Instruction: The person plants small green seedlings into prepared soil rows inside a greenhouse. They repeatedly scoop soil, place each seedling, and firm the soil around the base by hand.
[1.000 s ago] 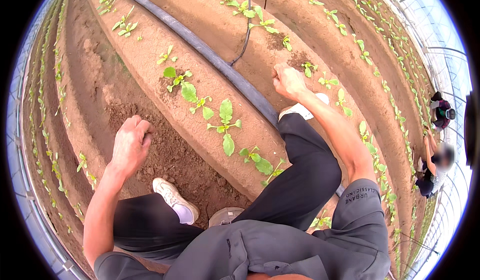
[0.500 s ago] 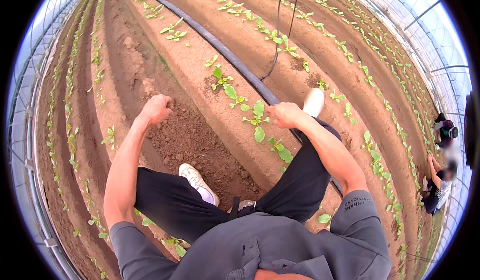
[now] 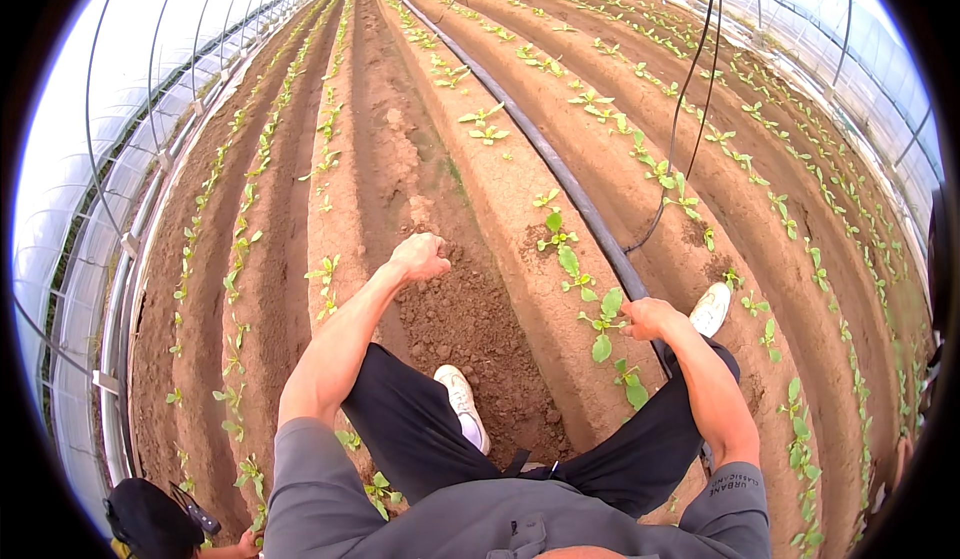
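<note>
The right hand [image 3: 652, 319], fingers curled, seems to reach just beside a leafy seedling [image 3: 602, 325] on the ridge [image 3: 515, 209], left hand [image 3: 420, 257] curled above the furrow [image 3: 490, 324], any pinch unclear; the next move likely calls for gentleness

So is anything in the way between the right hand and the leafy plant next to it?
Nothing visible is in the way. The right hand is close beside the leafy plant, maybe touching; I can't tell. The dark pipe passes behind the hand.

Bright, perhaps blurred at far right
</note>
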`<action>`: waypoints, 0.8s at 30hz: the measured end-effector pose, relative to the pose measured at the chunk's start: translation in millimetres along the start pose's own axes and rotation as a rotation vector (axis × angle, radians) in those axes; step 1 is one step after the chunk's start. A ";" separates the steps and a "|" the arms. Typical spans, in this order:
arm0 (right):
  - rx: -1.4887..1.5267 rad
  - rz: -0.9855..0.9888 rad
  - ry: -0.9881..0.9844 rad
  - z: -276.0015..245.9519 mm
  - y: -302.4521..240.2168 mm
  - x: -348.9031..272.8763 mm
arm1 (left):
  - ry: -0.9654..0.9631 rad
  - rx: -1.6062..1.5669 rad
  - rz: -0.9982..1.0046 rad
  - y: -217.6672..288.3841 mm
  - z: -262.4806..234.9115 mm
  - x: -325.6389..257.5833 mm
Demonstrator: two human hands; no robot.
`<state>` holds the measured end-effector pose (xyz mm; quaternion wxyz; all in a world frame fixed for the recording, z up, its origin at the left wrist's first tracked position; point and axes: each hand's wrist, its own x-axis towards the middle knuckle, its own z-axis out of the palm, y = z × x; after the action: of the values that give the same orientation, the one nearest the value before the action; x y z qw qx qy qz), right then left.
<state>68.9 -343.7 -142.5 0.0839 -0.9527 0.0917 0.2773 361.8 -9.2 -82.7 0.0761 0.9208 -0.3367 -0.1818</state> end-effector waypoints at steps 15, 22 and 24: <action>0.094 0.045 0.068 36.8 12.2 -17.6 | -0.163 -0.136 0.000 -54.3 -6.6 -13.4; -0.041 0.016 -0.040 20.7 -12.9 -40.0 | -0.112 -0.481 -0.103 -93.9 -6.9 -29.1; 0.059 -0.052 0.017 9.3 -22.6 -44.9 | -0.020 -0.495 -0.061 -102.6 16.2 -23.8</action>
<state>31.9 -314.0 -123.4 0.1185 -0.9542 0.0760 0.2640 399.5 84.1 -117.8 0.2903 0.8821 -0.2546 -0.2699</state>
